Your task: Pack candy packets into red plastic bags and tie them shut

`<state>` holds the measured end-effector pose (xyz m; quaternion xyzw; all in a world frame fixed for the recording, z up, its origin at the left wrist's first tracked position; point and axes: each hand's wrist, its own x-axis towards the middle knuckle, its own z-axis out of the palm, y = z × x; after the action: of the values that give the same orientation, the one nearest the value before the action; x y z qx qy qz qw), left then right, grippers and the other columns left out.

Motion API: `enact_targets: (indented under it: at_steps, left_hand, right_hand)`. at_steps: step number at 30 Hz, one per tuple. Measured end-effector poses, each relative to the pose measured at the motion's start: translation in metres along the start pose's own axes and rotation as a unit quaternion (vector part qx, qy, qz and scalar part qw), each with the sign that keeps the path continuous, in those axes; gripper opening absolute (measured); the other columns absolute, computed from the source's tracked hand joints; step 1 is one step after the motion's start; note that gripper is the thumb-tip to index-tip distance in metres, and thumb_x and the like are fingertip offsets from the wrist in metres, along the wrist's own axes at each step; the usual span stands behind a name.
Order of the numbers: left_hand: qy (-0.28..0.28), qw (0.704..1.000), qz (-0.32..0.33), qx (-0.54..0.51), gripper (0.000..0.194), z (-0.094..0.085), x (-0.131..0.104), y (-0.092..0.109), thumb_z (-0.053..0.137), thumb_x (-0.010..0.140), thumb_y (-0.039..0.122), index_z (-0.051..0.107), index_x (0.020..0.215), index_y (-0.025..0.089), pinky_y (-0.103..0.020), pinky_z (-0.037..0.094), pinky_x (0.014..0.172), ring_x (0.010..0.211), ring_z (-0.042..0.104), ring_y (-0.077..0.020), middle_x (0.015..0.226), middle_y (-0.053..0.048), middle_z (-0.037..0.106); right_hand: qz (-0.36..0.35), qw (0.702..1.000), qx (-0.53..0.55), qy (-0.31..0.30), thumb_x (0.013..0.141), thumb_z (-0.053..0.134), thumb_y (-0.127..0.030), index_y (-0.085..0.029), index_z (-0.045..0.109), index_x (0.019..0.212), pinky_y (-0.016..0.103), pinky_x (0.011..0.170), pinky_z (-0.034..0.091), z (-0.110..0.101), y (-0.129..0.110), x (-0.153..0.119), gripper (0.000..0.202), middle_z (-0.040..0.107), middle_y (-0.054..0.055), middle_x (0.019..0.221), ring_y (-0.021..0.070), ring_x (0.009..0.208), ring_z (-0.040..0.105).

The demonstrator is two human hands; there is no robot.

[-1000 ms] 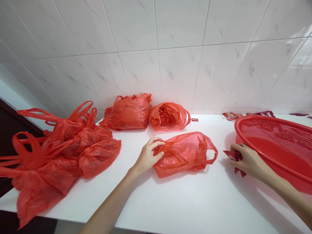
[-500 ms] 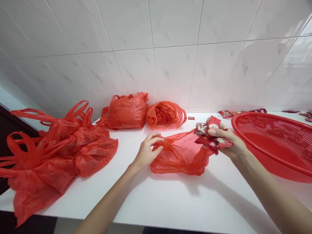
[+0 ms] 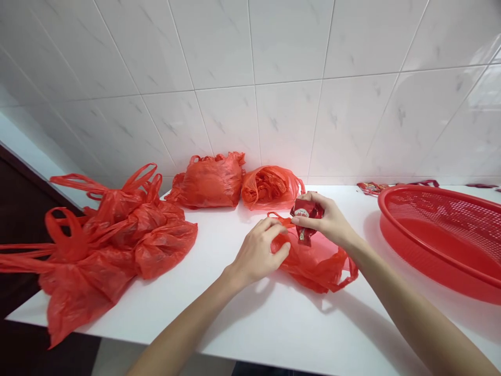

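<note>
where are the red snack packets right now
In the head view, just right of centre, the red snack packets are pinched in the right hand, directly above the red plastic bag that the left hand grips.

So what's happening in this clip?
A person stands at a white counter. The left hand grips the mouth of a red plastic bag lying in front of them, while the right hand holds a small bunch of red sachets right above the bag's opening. A red mesh basket sits to the right, two filled bags stand by the wall, and a pile of bags lies on the left.
</note>
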<state>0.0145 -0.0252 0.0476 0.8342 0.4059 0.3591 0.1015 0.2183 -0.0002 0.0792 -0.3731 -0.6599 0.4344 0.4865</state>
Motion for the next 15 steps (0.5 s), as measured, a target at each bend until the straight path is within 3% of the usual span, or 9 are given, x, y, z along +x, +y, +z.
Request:
enact_targets:
  at_steps: [2,5,11,15]
  left_hand:
    - [-0.03,0.999,-0.013,0.022,0.017,0.001,-0.002,-0.004,0.06,0.084,0.018,0.073,0.093,0.023,-0.042,0.054,0.094,0.101,0.066,-0.0251,0.106,-0.007,0.07]
    - [-0.067,0.997,-0.042,0.015,0.021,-0.001,-0.005,-0.011,0.056,0.084,0.017,0.075,0.093,0.024,-0.04,0.055,0.092,0.098,0.068,-0.0242,0.103,-0.005,0.072]
    - [-0.12,0.989,-0.082,-0.023,0.033,-0.002,-0.005,-0.019,0.056,0.084,0.018,0.073,0.112,0.024,-0.038,0.056,0.089,0.102,0.07,-0.026,0.11,-0.006,0.075]
    - [-0.12,0.988,-0.071,-0.066,0.031,0.011,-0.001,-0.026,0.06,0.082,0.022,0.073,0.111,0.025,-0.037,0.057,0.087,0.099,0.07,-0.0267,0.104,-0.006,0.075]
  right_hand:
    - [-0.062,0.993,-0.1,-0.012,0.072,0.082,-0.038,-0.022,0.056,0.078,0.033,0.063,0.054,-0.005,0.003,0.002,0.031,0.06,0.004,0.092,0.0194,0.076,0.061]
    - [-0.114,0.971,-0.204,-0.046,0.077,0.078,-0.036,-0.021,0.056,0.07,0.038,0.077,0.053,-0.011,0.007,0.005,0.027,0.06,0.008,0.1,0.0236,0.09,0.061]
    - [-0.117,0.971,-0.2,-0.066,0.085,0.07,-0.035,-0.022,0.06,0.07,0.039,0.087,0.05,-0.01,0.001,0.006,0.023,0.063,0.007,0.099,0.0254,0.1,0.061]
    - [-0.117,0.962,-0.199,-0.143,0.086,0.063,-0.024,-0.023,0.066,0.085,0.036,0.08,0.052,-0.009,0.0,0.003,0.003,0.064,0.005,0.095,0.0218,0.091,0.062]
